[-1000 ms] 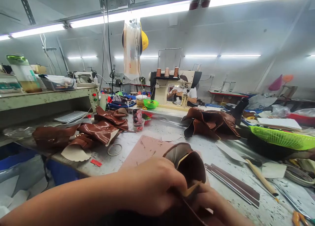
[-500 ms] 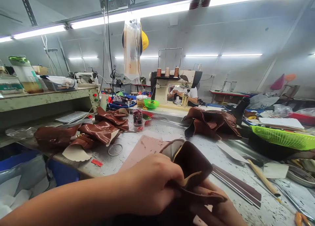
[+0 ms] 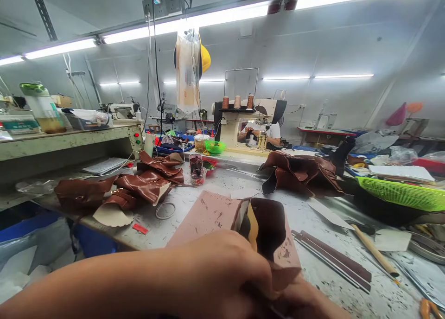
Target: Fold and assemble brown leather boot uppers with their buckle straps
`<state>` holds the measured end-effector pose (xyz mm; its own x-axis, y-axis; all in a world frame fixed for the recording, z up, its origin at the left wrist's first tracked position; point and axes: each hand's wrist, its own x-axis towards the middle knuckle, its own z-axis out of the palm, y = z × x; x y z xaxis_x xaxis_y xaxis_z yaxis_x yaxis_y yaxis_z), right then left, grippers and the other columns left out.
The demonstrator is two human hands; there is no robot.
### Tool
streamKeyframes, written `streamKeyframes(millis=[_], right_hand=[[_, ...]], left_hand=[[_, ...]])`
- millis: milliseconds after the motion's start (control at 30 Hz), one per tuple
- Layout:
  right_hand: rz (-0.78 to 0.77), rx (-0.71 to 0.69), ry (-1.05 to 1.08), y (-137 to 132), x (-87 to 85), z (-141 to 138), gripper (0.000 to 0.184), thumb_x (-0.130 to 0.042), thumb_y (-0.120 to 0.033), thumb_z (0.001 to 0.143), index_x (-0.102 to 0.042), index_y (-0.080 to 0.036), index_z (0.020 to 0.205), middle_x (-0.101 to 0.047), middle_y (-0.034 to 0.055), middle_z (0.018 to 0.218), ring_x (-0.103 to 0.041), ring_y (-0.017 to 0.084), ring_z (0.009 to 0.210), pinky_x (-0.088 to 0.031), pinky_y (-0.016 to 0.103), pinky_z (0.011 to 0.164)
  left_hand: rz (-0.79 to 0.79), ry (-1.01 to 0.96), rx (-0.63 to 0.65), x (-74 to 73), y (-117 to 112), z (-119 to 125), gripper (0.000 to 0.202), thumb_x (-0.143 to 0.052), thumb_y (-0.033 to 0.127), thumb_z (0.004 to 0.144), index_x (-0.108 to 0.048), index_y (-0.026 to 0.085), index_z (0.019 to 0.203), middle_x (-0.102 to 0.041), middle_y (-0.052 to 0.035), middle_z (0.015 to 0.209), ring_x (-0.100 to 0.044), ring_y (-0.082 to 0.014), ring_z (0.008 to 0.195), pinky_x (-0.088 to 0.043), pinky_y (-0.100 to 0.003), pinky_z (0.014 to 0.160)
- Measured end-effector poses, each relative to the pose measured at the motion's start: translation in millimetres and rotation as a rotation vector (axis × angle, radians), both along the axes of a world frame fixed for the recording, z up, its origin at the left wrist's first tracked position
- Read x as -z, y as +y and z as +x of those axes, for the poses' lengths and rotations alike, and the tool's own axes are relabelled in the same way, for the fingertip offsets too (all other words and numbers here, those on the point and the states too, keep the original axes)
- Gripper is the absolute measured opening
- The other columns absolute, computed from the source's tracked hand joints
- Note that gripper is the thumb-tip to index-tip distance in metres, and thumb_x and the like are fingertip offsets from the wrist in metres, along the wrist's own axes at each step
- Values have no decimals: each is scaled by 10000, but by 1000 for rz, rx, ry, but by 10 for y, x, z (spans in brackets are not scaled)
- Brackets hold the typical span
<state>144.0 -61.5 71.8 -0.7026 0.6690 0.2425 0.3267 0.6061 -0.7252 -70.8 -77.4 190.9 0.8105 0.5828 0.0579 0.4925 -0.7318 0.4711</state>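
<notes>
My left hand (image 3: 222, 277) is closed round the lower part of a dark brown leather piece (image 3: 267, 226) with a tan lining, held upright just above a pink cutting mat (image 3: 208, 214). My right hand (image 3: 306, 300) sits low beneath the leather at the bottom edge, mostly hidden by the left hand and the piece, and it grips the same leather from below. The top of the piece stands open like a tube.
Piles of brown leather parts lie at the left (image 3: 139, 187) and at the back right (image 3: 302, 173). Dark strips (image 3: 333, 261), a wooden-handled tool (image 3: 373, 252) and a green basket (image 3: 399, 194) are to the right. A person sits at a sewing machine (image 3: 250, 124) behind.
The leather piece has been turned and stood more upright, its tan lining now facing me. My hands have sunk lower in the picture, and the right one is more hidden.
</notes>
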Motion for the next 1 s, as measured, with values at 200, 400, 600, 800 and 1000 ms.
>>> streamKeyframes(millis=[200, 400, 600, 800, 1000], right_hand=[[168, 328, -65, 64, 108, -29, 173, -728, -346, 634, -640, -243, 742, -583, 29, 822, -562, 234, 775, -492, 372, 689], [638, 526, 423, 14, -263, -5, 341, -633, -409, 760, -448, -223, 977, -488, 73, 985, -527, 218, 913, -478, 341, 747], [1010, 453, 139, -82, -639, -90, 144, -571, -140, 774, -472, -197, 686, -517, 8, 706, -485, 138, 627, -399, 271, 591], [546, 308, -90, -17, -782, -42, 105, -531, -165, 802, -532, -213, 709, -669, 25, 826, -577, 167, 693, -426, 292, 630], [-38, 255, 277, 221, -705, 6, 201, -721, -243, 639, -540, -199, 715, -598, 84, 1119, -597, 197, 866, -479, 305, 681]], left_hand=[[-99, 69, -365, 10, 114, 12, 153, -585, 108, 650, -638, 176, 777, -627, -5, 737, -563, -157, 729, -399, -210, 620], [-108, -27, -359, -28, 190, 48, 119, -524, 129, 633, -599, 172, 714, -597, 13, 690, -544, -143, 716, -380, -197, 603], [-31, -51, -390, 39, 237, 113, 128, -507, 141, 630, -593, 179, 716, -589, 22, 700, -539, -143, 724, -380, -225, 664], [-74, -150, -263, 75, 252, 87, 148, -533, 118, 649, -603, 173, 768, -594, 24, 732, -522, -131, 718, -388, -211, 659], [-153, -236, -260, 99, 264, 46, 105, -688, 192, 669, -610, 151, 727, -583, 30, 709, -524, -123, 716, -373, -206, 649]])
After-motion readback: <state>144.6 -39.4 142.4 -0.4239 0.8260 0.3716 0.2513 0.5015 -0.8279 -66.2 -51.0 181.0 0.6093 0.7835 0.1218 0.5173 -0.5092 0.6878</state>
